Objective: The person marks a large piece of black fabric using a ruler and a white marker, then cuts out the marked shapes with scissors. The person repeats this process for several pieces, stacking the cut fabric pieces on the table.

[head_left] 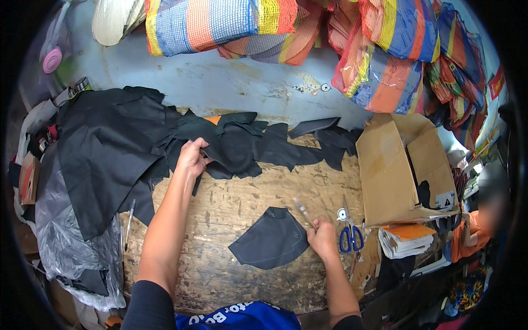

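My left hand (192, 158) is closed on the edge of a piece of black leather-like material (231, 147), part of a row of scraps along the back of the worktable. Between the fingers of my right hand (323, 236) is a slim pen (304, 211), its upper end blurred. Just left of that hand, a cut black piece (269, 242) lies flat on the wood, with a thin pale outline drawn near its edges. To the right of my right hand lie scissors with blue handles (351, 238).
A large black sheet (110, 148) drapes over the table's left side, above clear plastic (60, 231). Another pen (130, 224) lies nearby. An open cardboard box (385, 170) stands at right, by folded papers (406, 243). Striped mesh bags (203, 25) hang behind. A person in orange (474, 234) is far right.
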A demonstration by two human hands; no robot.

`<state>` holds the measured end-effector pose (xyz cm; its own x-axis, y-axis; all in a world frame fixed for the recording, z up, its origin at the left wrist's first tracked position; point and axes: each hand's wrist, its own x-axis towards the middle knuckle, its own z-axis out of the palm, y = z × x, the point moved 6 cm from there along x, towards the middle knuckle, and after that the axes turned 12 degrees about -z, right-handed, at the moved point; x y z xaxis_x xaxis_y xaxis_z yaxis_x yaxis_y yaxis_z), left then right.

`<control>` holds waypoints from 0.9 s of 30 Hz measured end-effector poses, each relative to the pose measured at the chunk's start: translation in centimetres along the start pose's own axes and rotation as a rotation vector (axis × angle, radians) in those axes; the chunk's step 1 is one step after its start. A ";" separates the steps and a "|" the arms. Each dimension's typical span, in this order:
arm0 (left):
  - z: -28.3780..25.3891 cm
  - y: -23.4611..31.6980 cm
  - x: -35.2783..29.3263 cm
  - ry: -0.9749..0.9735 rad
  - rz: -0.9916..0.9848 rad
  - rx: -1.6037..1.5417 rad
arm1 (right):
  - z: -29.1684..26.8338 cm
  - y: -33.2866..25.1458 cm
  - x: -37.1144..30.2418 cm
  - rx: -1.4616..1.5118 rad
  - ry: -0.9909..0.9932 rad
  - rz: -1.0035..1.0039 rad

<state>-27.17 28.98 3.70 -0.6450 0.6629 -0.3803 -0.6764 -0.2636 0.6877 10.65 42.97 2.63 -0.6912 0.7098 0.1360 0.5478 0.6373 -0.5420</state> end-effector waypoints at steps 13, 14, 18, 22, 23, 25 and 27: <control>5.5 1.4 -16.1 -0.545 0.053 0.264 | -1.5 -3.4 -0.8 0.446 -0.081 -0.072; 5.4 1.5 -16.8 -0.568 0.063 0.244 | -3.5 -4.2 -0.5 0.445 0.020 -0.226; 4.4 2.0 -18.8 -0.605 0.105 0.137 | -11.4 -3.8 0.0 0.717 0.253 -0.301; 4.0 1.8 -19.6 -0.698 -0.029 -0.198 | -19.7 -2.0 0.2 0.681 0.555 -0.328; 4.0 1.7 -19.8 -0.738 -0.096 -0.313 | -21.8 -1.3 0.2 0.646 0.655 -0.285; 3.7 1.6 -19.8 -0.695 -0.070 -0.297 | -24.9 0.1 0.6 0.863 0.639 -0.262; 3.4 1.4 -19.9 -0.650 -0.058 -0.260 | -28.8 1.1 0.9 0.851 0.755 -0.437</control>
<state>-14.06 17.82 14.35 -0.3165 0.9442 0.0909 -0.8189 -0.3204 0.4763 24.24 52.97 26.06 -0.1370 0.6612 0.7376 -0.3421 0.6672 -0.6617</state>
